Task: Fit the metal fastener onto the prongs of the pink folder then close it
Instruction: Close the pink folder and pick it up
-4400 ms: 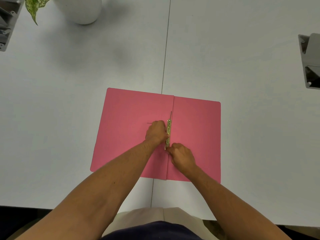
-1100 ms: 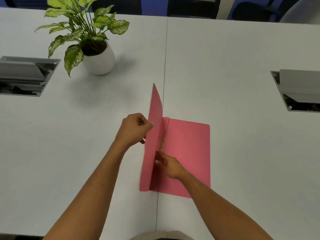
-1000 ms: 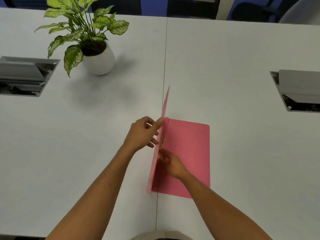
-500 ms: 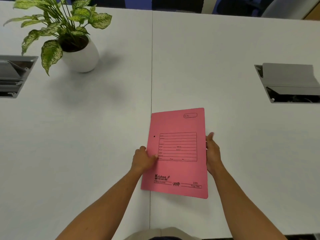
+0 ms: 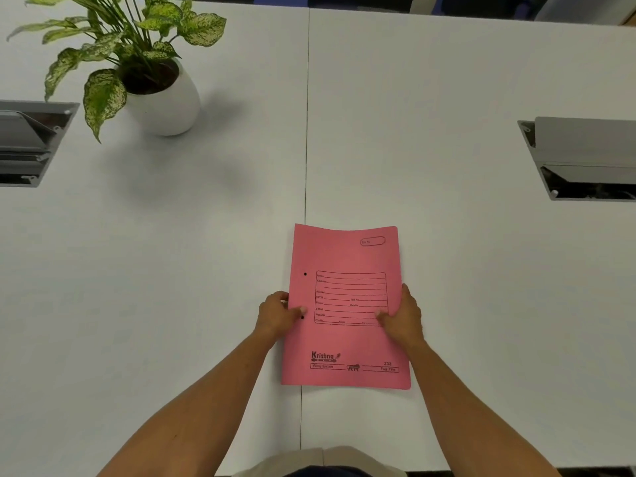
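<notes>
The pink folder [image 5: 346,259] is closed, its printed front cover facing up, over the seam of the white table [image 5: 206,270]. Its far edge bows upward a little. My left hand [image 5: 277,313] grips its left edge, thumb on the cover near a small black hole. My right hand [image 5: 402,313] grips the right edge, thumb on the printed form. The metal fastener and prongs are hidden inside the folder.
A potted plant in a white pot [image 5: 165,101] stands at the far left. Grey cable boxes with raised lids are set into the table at the left edge [image 5: 31,142] and at the right edge [image 5: 581,160].
The left cover swung over to the right and the folder shut. My hands moved from the spine to the two side edges and now hold the closed folder, thumbs on the cover.
</notes>
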